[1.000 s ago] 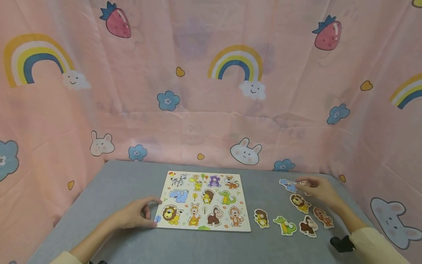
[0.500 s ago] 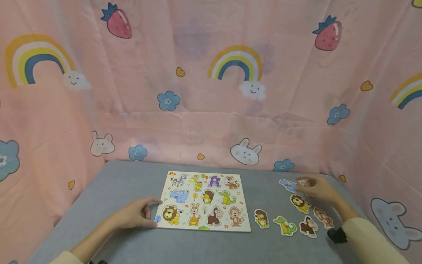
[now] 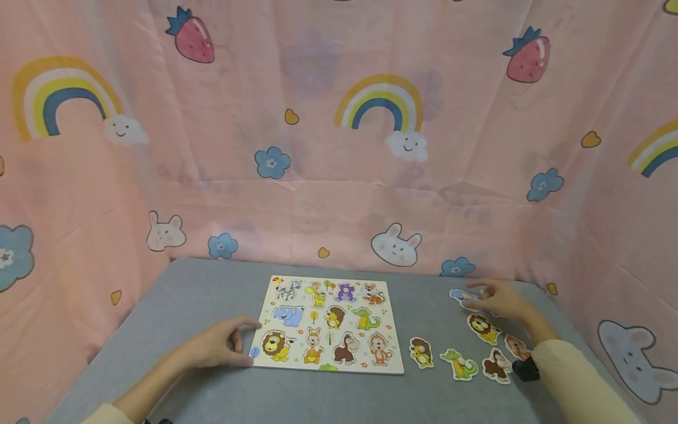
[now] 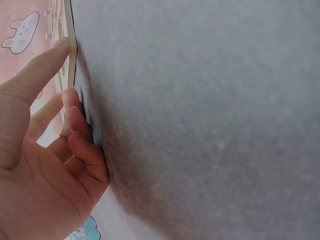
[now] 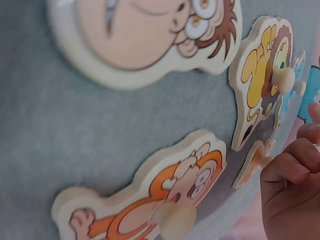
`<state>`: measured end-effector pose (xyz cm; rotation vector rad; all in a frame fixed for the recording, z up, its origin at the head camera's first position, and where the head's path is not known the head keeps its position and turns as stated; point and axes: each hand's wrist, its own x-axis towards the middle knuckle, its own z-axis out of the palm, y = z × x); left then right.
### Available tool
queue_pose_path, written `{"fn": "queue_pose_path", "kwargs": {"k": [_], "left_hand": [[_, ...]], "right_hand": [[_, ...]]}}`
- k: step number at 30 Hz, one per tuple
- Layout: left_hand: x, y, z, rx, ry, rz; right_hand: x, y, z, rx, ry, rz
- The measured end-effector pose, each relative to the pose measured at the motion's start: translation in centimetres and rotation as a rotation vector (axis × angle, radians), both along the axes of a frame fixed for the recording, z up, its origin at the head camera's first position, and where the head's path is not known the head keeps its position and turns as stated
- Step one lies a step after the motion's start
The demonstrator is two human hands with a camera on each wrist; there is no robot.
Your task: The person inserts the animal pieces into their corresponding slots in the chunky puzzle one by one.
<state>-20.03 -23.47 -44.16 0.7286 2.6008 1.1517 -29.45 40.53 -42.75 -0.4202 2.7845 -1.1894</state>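
Note:
The white animal peg puzzle board (image 3: 328, 337) lies on the grey table. My left hand (image 3: 214, 344) is at its left edge, the thumb and index fingertips touching the edge; in the left wrist view the other fingers bend beside the board. Over the far right, my right hand (image 3: 500, 299) hovers beside the elephant piece (image 3: 459, 296), partly covering it. In the right wrist view its fingers are loosely bent, apart from the elephant's knob (image 5: 299, 87) and from a small orange piece (image 5: 252, 162). No piece shows between those fingers.
Loose pieces lie right of the board: lion (image 3: 483, 328), hedgehog (image 3: 421, 353), crocodile (image 3: 459, 365), gorilla (image 3: 496, 366) and monkey (image 3: 516, 346), partly hidden by a black wrist device (image 3: 525, 370). A pink printed curtain (image 3: 318, 218) stands behind the table.
My right hand has shifted slightly left toward the elephant piece, and its forearm has moved forward and left. The piece under the hand is now mostly covered. My left hand and the board stay put.

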Motion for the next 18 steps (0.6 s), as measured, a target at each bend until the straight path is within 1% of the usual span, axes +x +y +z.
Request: {"fn": "queue_pose_path", "kwargs": {"k": [4,9,13,18], "left_hand": [[0.1,0.0,0.1,-0.004,-0.001,0.009],[0.1,0.1,0.2,-0.008,-0.01,0.013],[0.1,0.1,0.2,-0.006,-0.011,0.01],[0.1,0.1,0.1,-0.004,-0.019,0.016]], "right_hand": [[-0.5,0.1,-0.4,-0.02,-0.02,0.001],[-0.9,0.4,-0.9,-0.015,-0.031,-0.029],[-1.0,0.3,-1.0,0.006,-0.026,-0.062],[-1.2,0.2,-1.1,0.056,-0.012,-0.082]]}}
